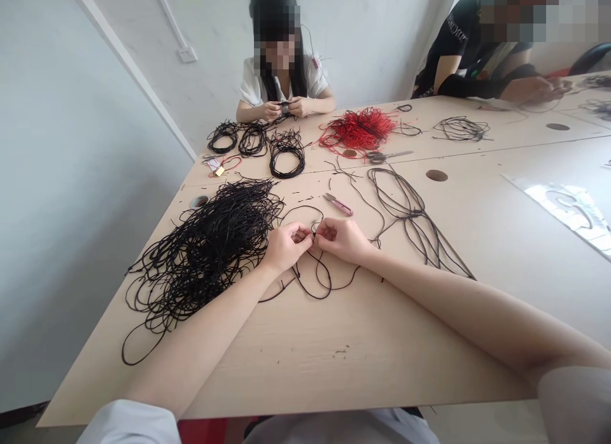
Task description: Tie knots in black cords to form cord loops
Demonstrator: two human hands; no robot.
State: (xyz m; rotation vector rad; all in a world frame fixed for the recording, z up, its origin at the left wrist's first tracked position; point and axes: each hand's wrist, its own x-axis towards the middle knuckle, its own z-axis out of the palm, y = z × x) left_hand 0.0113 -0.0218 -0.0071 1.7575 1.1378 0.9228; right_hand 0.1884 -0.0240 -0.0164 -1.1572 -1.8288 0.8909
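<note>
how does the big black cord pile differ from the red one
The black cord pile sprawls wide with loose loops, while the red cord pile is a more compact heap. The black cord pile lies beside the left hand; the red cord pile sits farther off, by the scissors. Both are tangled and rest on the table.

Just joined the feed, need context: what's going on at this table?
The camera wearer's left hand and right hand meet, pinching a thin black cord between the fingertips, its loops lying on the table below. A big tangle of black cords lies beside the left hand, and small snips lie just beyond the hands. Across the table, one person handles something small and dark, near a red cord pile; another, in dark clothing, is also working with their hands.
</note>
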